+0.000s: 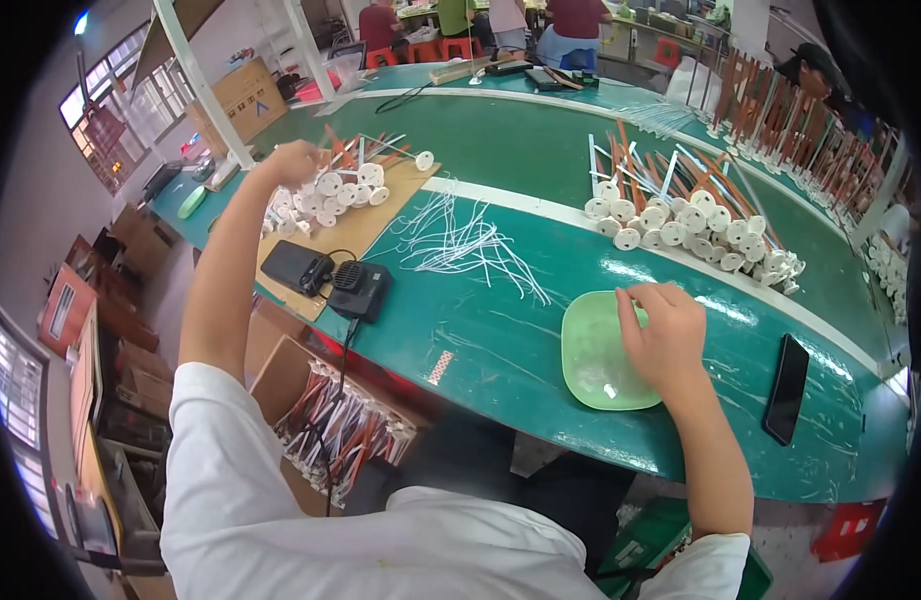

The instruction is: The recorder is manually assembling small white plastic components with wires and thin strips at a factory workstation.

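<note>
My left hand (296, 164) reaches over the left pile of sticks with round white disc ends (336, 193). Motion blurs its fingers, so I cannot see whether they hold a stick. A light green plastic bowl (593, 350) sits near the front edge of the green table. Over the bowl's right side is my right hand (669, 335), with fingers bent and the thumb side close to the far rim. The hand hides part of the bowl, and whatever may be between the fingertips cannot be made out. Loose white thin strips (471, 245) lie between the two hands.
A second pile of disc-ended sticks (696, 225) lies at the far right. A black phone (787, 388) rests right of the bowl. Two black devices (359, 290) with a cable stand at left. Below is a box of sticks (341, 430). People (571, 22) sit farther back.
</note>
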